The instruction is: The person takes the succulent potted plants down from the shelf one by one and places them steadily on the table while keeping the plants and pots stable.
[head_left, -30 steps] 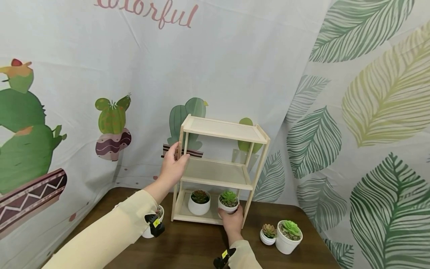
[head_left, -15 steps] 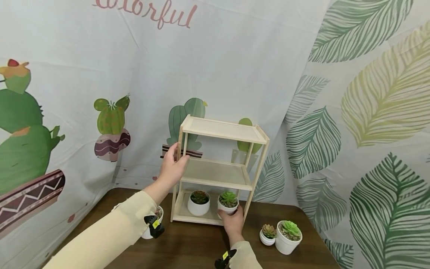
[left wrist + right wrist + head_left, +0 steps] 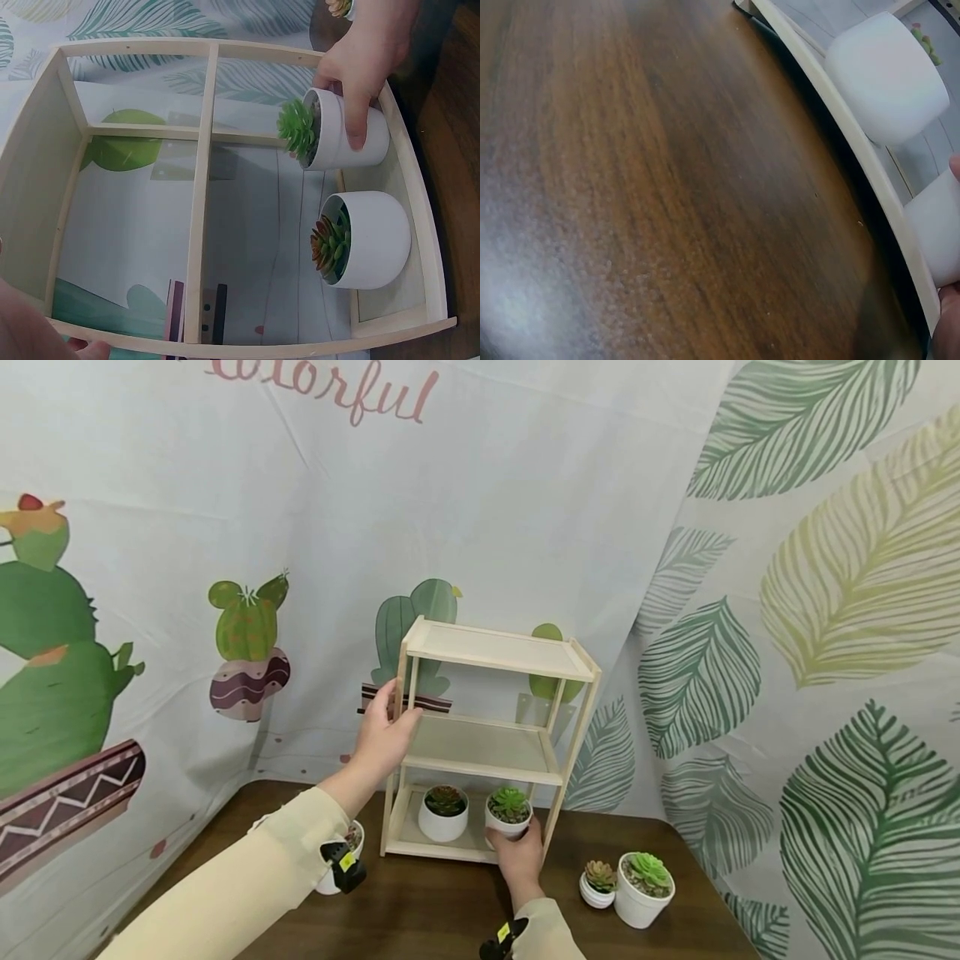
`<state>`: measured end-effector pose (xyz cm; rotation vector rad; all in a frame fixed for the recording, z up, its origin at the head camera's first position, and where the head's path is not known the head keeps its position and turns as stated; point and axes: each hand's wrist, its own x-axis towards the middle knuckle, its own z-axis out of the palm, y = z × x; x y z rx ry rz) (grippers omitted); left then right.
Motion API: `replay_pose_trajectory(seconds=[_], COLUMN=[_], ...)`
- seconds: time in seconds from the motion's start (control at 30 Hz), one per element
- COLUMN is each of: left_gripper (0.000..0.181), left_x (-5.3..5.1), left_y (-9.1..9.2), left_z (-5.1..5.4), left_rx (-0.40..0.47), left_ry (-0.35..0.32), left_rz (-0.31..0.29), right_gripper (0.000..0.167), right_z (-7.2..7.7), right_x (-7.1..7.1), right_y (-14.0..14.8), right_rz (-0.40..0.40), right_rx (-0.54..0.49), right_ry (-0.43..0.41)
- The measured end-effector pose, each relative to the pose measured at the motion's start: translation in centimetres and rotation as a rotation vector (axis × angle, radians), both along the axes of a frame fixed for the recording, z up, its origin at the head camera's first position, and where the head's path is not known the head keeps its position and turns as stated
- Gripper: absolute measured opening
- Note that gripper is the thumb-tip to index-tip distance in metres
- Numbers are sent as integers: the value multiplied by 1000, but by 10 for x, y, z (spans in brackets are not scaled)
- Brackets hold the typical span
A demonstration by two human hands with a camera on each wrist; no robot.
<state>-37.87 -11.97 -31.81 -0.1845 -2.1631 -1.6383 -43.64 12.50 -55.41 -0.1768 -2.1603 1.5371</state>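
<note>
A light wooden three-tier shelf (image 3: 495, 648) stands on the table. My left hand (image 3: 381, 742) grips its left upright, thumb in front, at the height of the middle tier. My right hand (image 3: 522, 857) holds a potted green succulent (image 3: 509, 808) at the right side of the bottom tier. In the left wrist view, the thumb of that hand lies along the white pot (image 3: 337, 135). Left of it on the same tier sits a round white pot with a dark reddish succulent (image 3: 443, 823). The right wrist view catches both pots only partly.
On the brown table (image 3: 420, 910), right of the shelf, stand a small reddish succulent (image 3: 598, 885) and a larger green one (image 3: 645, 890). Another white pot (image 3: 330, 882) is half hidden behind my left forearm. Printed cloth (image 3: 525, 510) hangs close behind.
Hardly anything moves. The head view drifts very slightly; both hands keep their holds on the shelf and the green succulent's pot.
</note>
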Motion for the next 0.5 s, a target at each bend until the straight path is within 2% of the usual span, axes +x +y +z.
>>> replay_pose_trajectory(seconds=[0.2, 0.5], left_gripper=[70, 70], left_x=[1, 1], left_y=[-1, -1], left_z=[-2, 2], left_rx=[11, 19], left_ry=[-8, 8], left_rz=[-8, -28], right_gripper=[94, 95], right_z=[-2, 1], right_x=[1, 0], right_y=[-1, -2], right_rz=[3, 18], right_rx=[14, 10], right_ry=[-17, -17])
